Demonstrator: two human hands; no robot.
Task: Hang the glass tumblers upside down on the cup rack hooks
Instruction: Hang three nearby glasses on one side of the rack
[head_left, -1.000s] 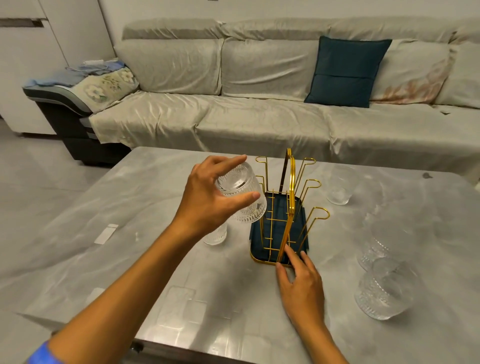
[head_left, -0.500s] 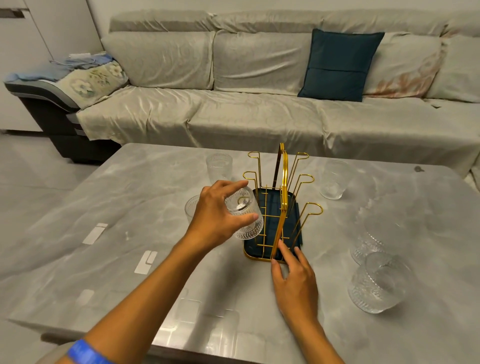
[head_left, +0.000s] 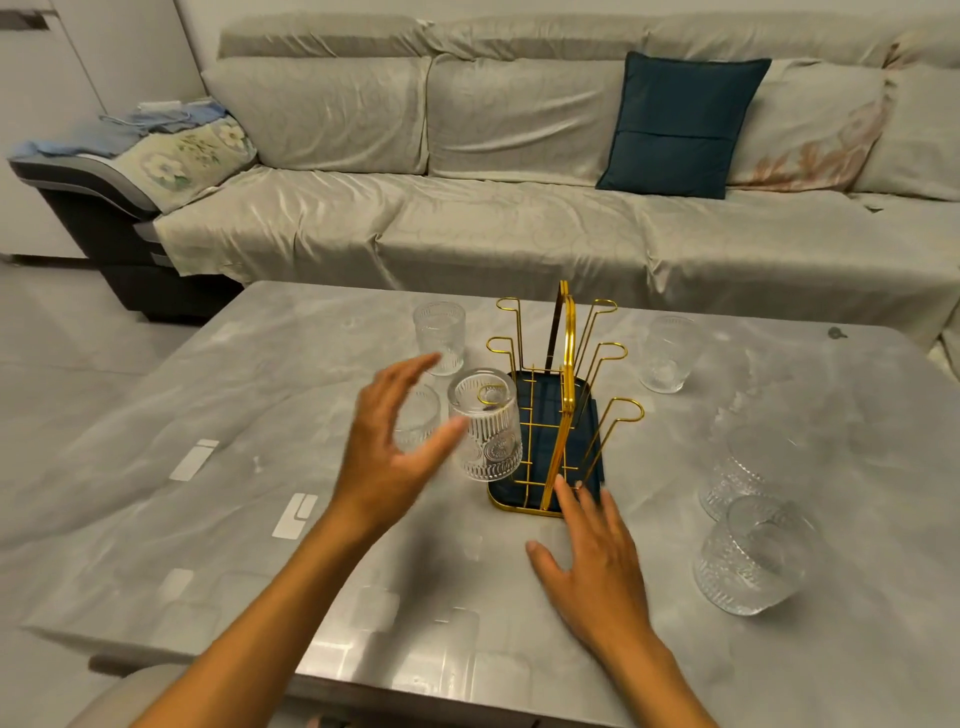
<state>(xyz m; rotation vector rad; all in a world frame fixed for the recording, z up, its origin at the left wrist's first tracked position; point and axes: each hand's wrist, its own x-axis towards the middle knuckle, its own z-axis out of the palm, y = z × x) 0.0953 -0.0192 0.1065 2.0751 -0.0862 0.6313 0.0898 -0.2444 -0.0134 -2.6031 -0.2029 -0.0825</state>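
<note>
A gold wire cup rack (head_left: 566, 395) with a dark blue tray stands mid-table. One ribbed glass tumbler (head_left: 485, 423) hangs upside down on its front left hook. My left hand (head_left: 387, 452) is open just left of that tumbler, fingers spread and blurred, thumb tip close to the glass. My right hand (head_left: 589, 556) lies open on the table, fingertips at the rack's near edge. Loose tumblers: one (head_left: 440, 338) upright behind left, one (head_left: 415, 423) partly behind my left hand, one (head_left: 667, 353) right of the rack, two (head_left: 753, 551) at the right.
The grey marble-look table (head_left: 208, 395) has white stickers (head_left: 293, 515) on its left half. A long covered sofa (head_left: 519, 223) with a dark teal cushion (head_left: 680, 124) runs behind the table. The table's near edge is just below my forearms.
My left hand carried the tumbler down onto the rack's front left hook and let go; it now sits open beside it. My right hand slid slightly back from the rack base.
</note>
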